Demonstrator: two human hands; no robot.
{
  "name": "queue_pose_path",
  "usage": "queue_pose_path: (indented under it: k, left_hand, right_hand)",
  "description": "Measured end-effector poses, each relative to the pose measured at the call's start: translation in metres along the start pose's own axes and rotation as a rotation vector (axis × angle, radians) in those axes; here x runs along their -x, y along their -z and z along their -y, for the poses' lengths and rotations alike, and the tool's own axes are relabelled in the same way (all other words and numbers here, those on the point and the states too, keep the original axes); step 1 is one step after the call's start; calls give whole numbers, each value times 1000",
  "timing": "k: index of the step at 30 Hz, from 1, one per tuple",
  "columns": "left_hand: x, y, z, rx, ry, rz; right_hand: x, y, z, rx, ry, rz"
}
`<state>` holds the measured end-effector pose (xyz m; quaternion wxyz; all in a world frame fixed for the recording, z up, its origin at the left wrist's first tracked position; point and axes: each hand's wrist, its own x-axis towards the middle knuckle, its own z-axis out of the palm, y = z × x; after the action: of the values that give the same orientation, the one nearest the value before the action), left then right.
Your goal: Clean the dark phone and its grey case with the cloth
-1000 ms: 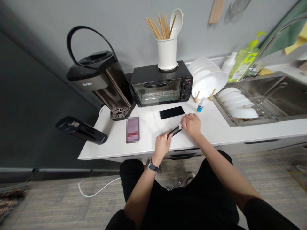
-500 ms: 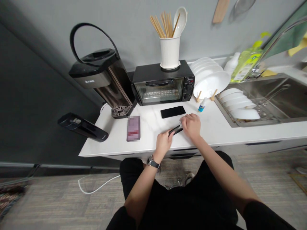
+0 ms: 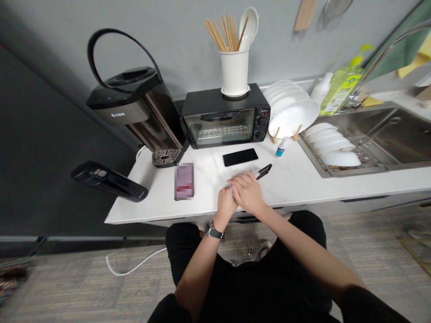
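A slim, flat black object (image 3: 265, 171), like a phone seen nearly edge-on, slants up to the right just above the counter. My left hand (image 3: 226, 204), with a watch at the wrist, is closed at its near end, mostly hidden by my right hand. Over the object's middle lies my right hand (image 3: 247, 190), fingers bent together across it and touching the left. A bit of thin white material (image 3: 256, 175), like a tissue, peeks out by the right fingers. Behind my hands a black phone (image 3: 240, 157) lies flat, and a small white bottle with a blue label (image 3: 280, 149) stands to its right.
A blurred-out purple packet (image 3: 184, 181) and a dark bottle (image 3: 111, 181) are on the left. Behind stand a water dispenser (image 3: 134, 107) and a toaster oven (image 3: 224, 128) carrying a chopstick cup (image 3: 235, 72). White plates (image 3: 294, 116) and a sink (image 3: 393, 152) are to the right.
My right hand has slid left along the black object to my left hand. The object's far end now shows beyond the right fingers. The view has shifted slightly.
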<state>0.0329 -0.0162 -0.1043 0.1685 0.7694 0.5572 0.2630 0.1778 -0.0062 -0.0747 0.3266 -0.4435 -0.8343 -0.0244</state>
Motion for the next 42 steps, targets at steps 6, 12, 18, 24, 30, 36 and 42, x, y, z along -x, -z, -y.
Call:
queue_pose_path:
  k: [6, 12, 18, 24, 30, 36, 42]
  left_hand:
    - [4, 3, 1, 29, -24, -1]
    - [-3, 3, 0, 2, -12, 32]
    - [0, 5, -1, 24, -31, 32]
    - [-2, 2, -5, 25, -7, 14]
    - [5, 6, -1, 19, -16, 32]
    - [0, 1, -2, 36, -5, -18]
    - [3, 3, 4, 29, 1, 27]
  right_hand:
    - [-4, 6, -40, 123, -107, -61]
    - [-1, 5, -7, 81, -150, -122]
    - [-1, 15, -32, 120, -94, -12]
    - [0, 10, -16, 66, -146, -118]
    - [2, 9, -25, 87, -5, -7]
    - [-1, 8, -22, 123, -214, -182]
    - [-4, 6, -22, 35, 18, 46]
